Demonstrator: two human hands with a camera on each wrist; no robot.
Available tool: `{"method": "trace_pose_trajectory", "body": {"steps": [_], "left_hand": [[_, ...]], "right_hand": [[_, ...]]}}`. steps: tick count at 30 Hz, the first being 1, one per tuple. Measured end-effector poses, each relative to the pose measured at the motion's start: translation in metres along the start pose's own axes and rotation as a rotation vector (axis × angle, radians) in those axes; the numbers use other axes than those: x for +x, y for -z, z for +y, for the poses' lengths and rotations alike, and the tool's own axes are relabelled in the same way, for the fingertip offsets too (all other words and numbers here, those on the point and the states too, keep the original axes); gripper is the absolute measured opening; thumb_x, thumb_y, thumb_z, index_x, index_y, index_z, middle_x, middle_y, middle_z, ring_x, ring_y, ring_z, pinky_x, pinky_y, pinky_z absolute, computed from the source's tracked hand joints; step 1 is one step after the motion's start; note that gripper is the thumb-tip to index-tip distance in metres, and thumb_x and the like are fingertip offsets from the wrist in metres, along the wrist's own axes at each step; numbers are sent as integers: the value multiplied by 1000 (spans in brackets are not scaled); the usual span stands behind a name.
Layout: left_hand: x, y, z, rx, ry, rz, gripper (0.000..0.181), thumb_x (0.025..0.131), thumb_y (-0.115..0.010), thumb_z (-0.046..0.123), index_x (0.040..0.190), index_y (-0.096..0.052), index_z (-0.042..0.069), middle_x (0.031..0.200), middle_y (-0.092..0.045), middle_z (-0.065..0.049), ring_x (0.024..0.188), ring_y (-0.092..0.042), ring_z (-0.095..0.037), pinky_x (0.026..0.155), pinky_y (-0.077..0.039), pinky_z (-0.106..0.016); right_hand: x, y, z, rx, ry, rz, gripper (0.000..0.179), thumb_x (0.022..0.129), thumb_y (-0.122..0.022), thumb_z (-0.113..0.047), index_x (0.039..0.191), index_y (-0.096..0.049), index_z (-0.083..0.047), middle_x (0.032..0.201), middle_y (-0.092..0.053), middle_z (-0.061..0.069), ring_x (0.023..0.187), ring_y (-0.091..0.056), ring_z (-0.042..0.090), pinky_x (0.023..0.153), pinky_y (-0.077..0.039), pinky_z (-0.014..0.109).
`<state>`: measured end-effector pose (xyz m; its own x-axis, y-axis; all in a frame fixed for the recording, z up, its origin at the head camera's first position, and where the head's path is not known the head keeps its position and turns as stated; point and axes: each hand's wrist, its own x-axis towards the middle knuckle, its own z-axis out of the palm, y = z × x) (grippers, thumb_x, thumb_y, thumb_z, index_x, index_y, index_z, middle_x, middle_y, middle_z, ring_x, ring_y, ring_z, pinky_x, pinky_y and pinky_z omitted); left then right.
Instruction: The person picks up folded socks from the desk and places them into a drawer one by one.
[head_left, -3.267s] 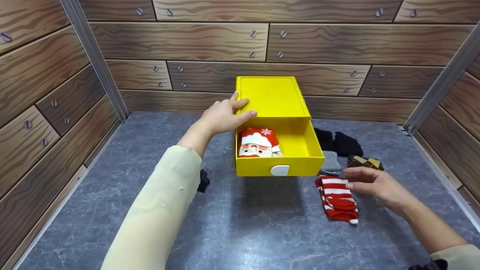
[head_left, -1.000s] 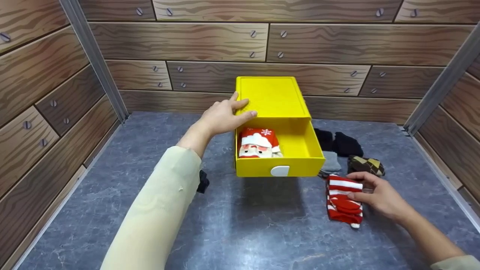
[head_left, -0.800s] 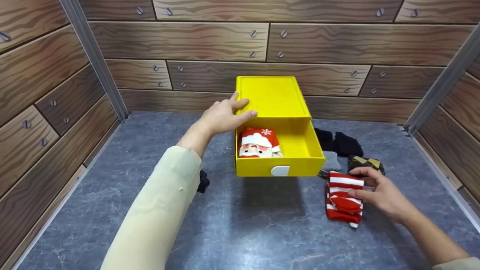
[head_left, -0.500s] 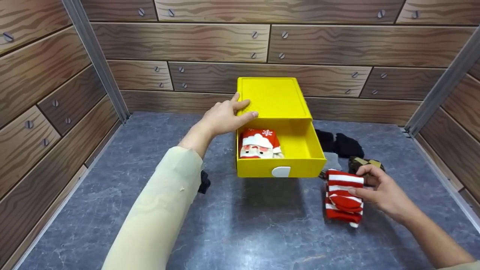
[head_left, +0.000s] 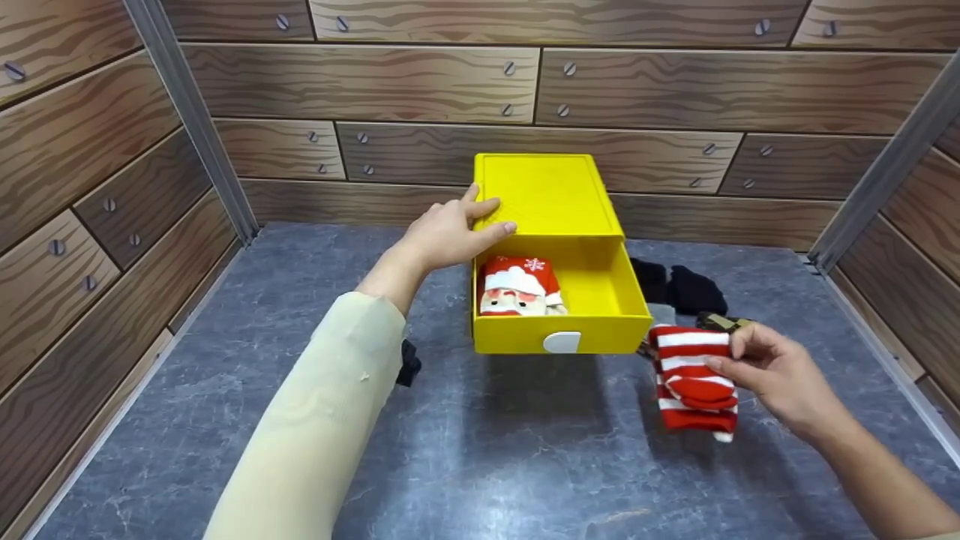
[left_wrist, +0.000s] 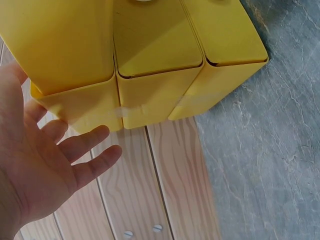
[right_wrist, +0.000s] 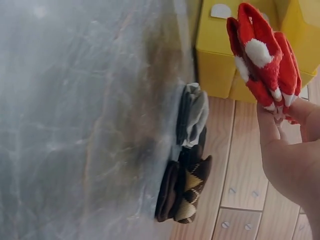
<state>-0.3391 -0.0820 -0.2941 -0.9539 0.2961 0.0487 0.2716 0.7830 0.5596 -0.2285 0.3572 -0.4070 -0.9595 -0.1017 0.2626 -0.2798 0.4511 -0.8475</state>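
My left hand (head_left: 450, 234) rests on the top left edge of a yellow drawer unit (head_left: 544, 191), fingers spread. In the left wrist view the same left hand (left_wrist: 47, 160) lies against the unit's side, its fingers fairly straight. The top drawer (head_left: 561, 334) is pulled out, with a folded red sock with a Santa pattern (head_left: 517, 289) at its left. My right hand (head_left: 791, 379) pinches a folded pair of red-and-white striped socks (head_left: 694, 379), held above the table right of the drawer. Thumb and fingertips grip its edge in the right wrist view, where the striped socks (right_wrist: 265, 62) hang clear of the table.
Black socks (head_left: 694, 290), grey socks (head_left: 661, 319) and brown argyle socks (right_wrist: 192, 192) lie right of the drawer unit. A dark item (head_left: 408, 364) shows beside the left sleeve. More yellow drawers (left_wrist: 160, 92) lie below the top one. Wood-patterned walls (head_left: 435, 82) enclose the grey table (head_left: 525, 457).
My right hand has taken hold of the striped socks, drawn them a little right, then lifted them off the table. The left hand stays on the drawer unit.
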Motion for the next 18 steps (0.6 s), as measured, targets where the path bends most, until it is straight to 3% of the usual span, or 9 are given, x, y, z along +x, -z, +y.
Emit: {"method": "trace_pose_trajectory", "body": {"steps": [4, 7, 12, 18], "left_hand": [[0, 0, 0, -2, 2, -5, 77, 101, -54, 70, 166, -37, 32, 178, -12, 2, 159, -27, -29, 123, -34, -49], [0, 1, 0, -1, 2, -8, 78, 101, -54, 71, 166, -37, 32, 178, -12, 2, 159, -27, -29, 124, -33, -50], [0, 1, 0, 5, -1, -9, 79, 100, -53, 73, 166, -36, 33, 178, -13, 2, 159, -28, -29, 123, -33, -50], [-1, 2, 0, 5, -3, -11, 79, 100, -53, 73, 166, -36, 33, 178, -12, 2, 159, -27, -30, 124, -33, -51]], "right_hand": [[1, 5, -5, 70, 21, -10, 6, 97, -71, 8, 102, -71, 10, 96, -74, -9, 82, -69, 4, 72, -57, 19], [3, 9, -10, 154, 9, -9, 16, 99, -70, 7, 114, -77, 7, 102, -79, -6, 87, -74, 6, 75, -60, 21], [5, 16, -22, 245, 11, 10, 27, 99, -70, 7, 125, -76, 2, 100, -81, -1, 81, -76, 11, 68, -60, 23], [8, 21, -43, 380, 97, 50, 42, 93, -67, 20, 132, -71, 4, 106, -81, 4, 89, -77, 11, 73, -60, 22]]}}
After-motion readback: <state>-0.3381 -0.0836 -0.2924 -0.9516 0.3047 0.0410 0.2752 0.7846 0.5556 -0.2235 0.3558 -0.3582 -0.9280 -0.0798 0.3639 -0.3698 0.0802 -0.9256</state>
